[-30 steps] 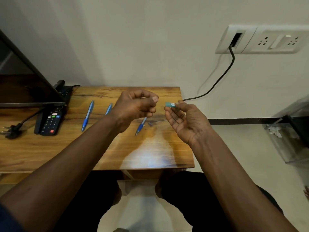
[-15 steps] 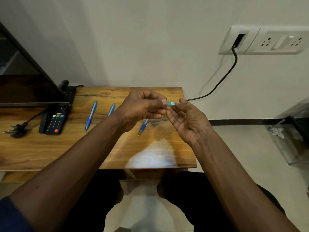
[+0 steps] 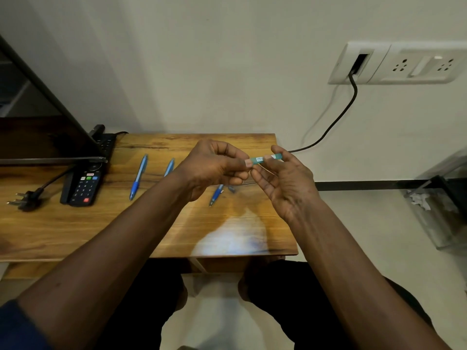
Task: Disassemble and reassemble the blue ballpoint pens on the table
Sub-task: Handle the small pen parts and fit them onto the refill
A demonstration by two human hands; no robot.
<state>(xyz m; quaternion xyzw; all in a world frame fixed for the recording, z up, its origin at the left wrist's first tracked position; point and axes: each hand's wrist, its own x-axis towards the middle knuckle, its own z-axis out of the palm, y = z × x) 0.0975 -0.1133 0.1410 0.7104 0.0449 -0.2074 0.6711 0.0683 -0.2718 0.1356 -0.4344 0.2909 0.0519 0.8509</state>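
At the centre of the frame the left hand [image 3: 214, 168] and right hand [image 3: 285, 183] meet above the table [image 3: 75, 231], each pinching one end of a short teal pen barrel [image 3: 265, 158] held level between fingertips. Below the hands a blue pen [image 3: 216, 194] lies on the wood beside a small loose part [image 3: 231, 189]. Two more blue pens [image 3: 138, 180] [image 3: 169, 167] lie left of centre, and a remote control [image 3: 84, 185] sits further left

Glossy wooden table [image 3: 63, 228]
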